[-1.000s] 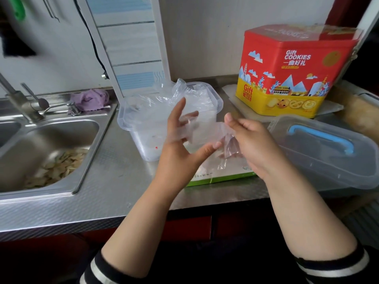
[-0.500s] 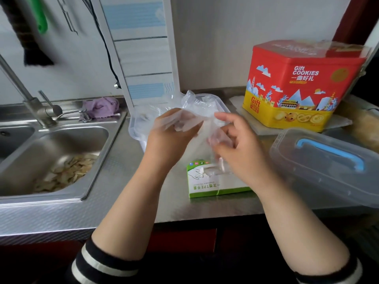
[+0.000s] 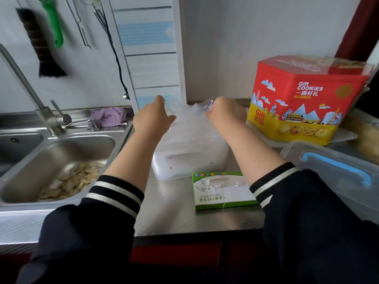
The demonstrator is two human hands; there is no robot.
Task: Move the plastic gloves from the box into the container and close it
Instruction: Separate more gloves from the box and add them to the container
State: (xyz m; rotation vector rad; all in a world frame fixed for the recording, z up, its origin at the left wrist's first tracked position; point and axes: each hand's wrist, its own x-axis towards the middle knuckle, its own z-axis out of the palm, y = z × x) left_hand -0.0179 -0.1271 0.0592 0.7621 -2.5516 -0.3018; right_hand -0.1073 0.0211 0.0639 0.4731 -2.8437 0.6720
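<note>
Both hands have gone forward from above the green-and-white cardboard glove box to the far rim of the translucent white plastic container, carrying the clear plastic gloves with them. The crumpled film is now stretched between the left hand and the right hand, heaped over the container's mouth at twelve o'clock from the box.

Each hand seems to grip an end of the film, but the fingers curl away from the camera, so how tightly they close I cannot tell. My judgement: press the bundle down evenly, tuck loose edges inside the rim, and leave no film across the sealing edge before fetching the clear lid with the blue handle, lying at three o'clock on the steel bench.

Forearms cover the container's side walls; the film hides how full it is. Whether more gloves remain behind the box's window is unclear. The lid runs out of frame on the right.
</note>
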